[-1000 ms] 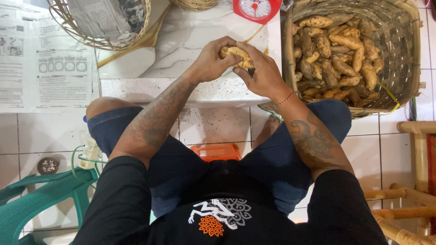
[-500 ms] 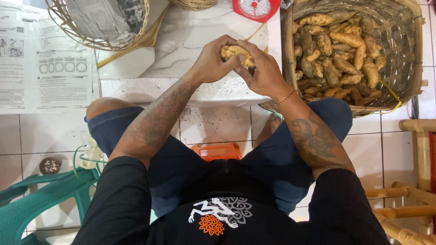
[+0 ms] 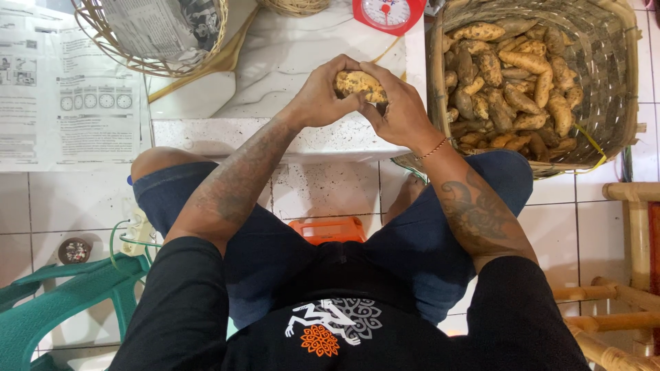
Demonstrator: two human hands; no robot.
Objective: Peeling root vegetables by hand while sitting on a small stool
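Over a white marble slab point(image 3: 289, 55), all the work is seen from above. Right of the slab, a large woven basket point(image 3: 612, 75) is filled with brown sweet potatoes point(image 3: 512, 82). At the slab's left corner, a round wire basket point(image 3: 103, 34) lined with newspaper is set, and beside that a printed paper sheet point(image 3: 62, 103) is spread. At the slab's far edge, a red kitchen scale point(image 3: 387, 14) is partly seen. Above the slab's near edge, one sweet potato point(image 3: 356, 82) is gripped between both hands: the left hand point(image 3: 320, 93) is curled closed around its left end, the right hand point(image 3: 401, 110) is wrapped over its right end.
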